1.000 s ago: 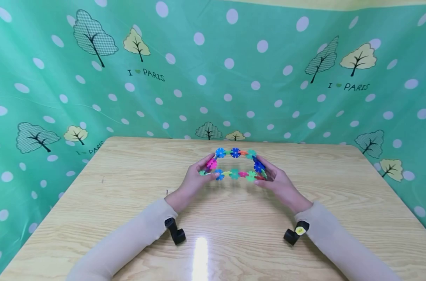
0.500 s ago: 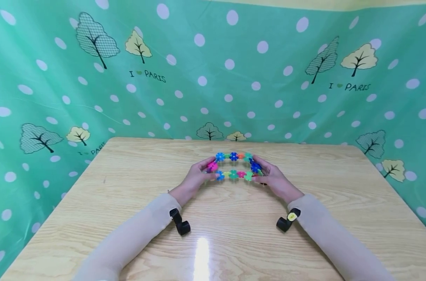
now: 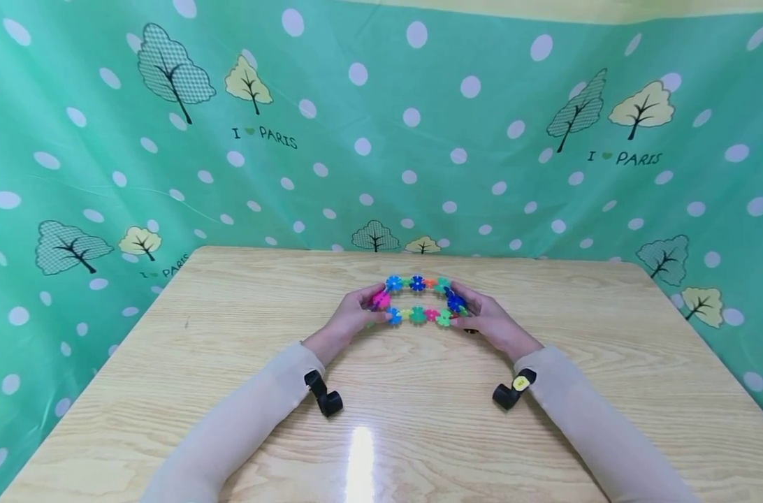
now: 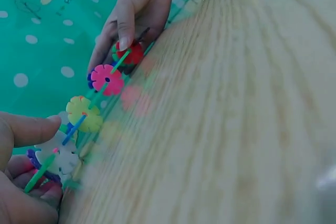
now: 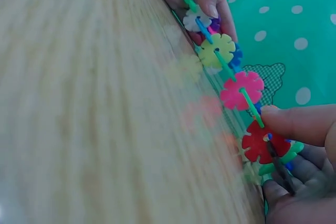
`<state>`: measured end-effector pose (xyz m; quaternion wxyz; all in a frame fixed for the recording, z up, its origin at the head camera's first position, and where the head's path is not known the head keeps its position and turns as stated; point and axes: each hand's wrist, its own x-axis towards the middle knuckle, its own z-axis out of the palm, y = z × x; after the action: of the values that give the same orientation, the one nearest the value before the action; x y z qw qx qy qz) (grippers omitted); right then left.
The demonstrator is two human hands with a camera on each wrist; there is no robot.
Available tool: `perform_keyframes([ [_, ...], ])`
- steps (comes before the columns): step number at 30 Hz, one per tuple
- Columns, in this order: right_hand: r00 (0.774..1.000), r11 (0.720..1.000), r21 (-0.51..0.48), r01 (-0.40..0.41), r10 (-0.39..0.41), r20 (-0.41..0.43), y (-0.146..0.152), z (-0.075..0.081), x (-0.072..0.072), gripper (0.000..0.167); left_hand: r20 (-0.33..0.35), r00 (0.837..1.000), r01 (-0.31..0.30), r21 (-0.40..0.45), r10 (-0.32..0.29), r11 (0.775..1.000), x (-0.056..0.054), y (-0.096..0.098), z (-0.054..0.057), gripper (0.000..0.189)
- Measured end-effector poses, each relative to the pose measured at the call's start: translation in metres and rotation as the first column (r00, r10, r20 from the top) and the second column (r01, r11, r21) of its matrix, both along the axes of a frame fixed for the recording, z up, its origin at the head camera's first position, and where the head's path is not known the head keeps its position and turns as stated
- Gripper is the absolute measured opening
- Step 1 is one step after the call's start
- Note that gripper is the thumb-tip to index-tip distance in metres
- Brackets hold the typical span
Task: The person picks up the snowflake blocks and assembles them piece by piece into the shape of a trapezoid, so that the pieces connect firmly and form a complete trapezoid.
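A closed loop of colourful plastic snowflake discs (image 3: pixel 417 314), slotted edge to edge, is level and low over the tabletop. At its left end my left hand (image 3: pixel 346 323) grips it, thumb toward me and fingers round the outside by a pink disc (image 3: pixel 380 300). My right hand (image 3: pixel 498 325) holds the opposite end near a dark blue disc (image 3: pixel 455 302). In the left wrist view, a yellow disc (image 4: pixel 90 123) and a pink disc (image 4: pixel 107 83) show between both hands. The right wrist view has my thumb beside a red disc (image 5: pixel 256 142). Fingers partly hide both ends.
The light wood table (image 3: pixel 413 419) lies beneath, with a bright light reflection toward its front. Behind it hangs a green dotted cloth (image 3: pixel 331 168) printed with trees. Black wrist cameras (image 3: pixel 327 395) sit at both sleeve cuffs.
Both hands have lowered the disc loop slightly toward the table, mostly in the first half second. The right hand has also shifted a little left. Both grips stay on the loop.
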<state>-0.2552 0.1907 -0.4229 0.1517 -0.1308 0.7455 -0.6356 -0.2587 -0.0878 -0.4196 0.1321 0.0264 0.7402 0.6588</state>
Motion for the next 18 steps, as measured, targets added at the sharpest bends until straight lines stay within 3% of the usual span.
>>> perform_keyframes([
  [12,1.0,0.996,0.09,0.0,0.001,-0.009,0.003,-0.003,0.004,0.081,-0.031,0.999,0.018,-0.064,-0.02,0.998,-0.002,-0.005,-0.008,0.068],
  [18,1.0,0.998,0.06,0.01,-0.009,-0.009,0.001,-0.004,0.008,0.077,-0.033,0.999,0.026,-0.018,-0.026,1.0,-0.001,-0.007,-0.01,0.069],
])
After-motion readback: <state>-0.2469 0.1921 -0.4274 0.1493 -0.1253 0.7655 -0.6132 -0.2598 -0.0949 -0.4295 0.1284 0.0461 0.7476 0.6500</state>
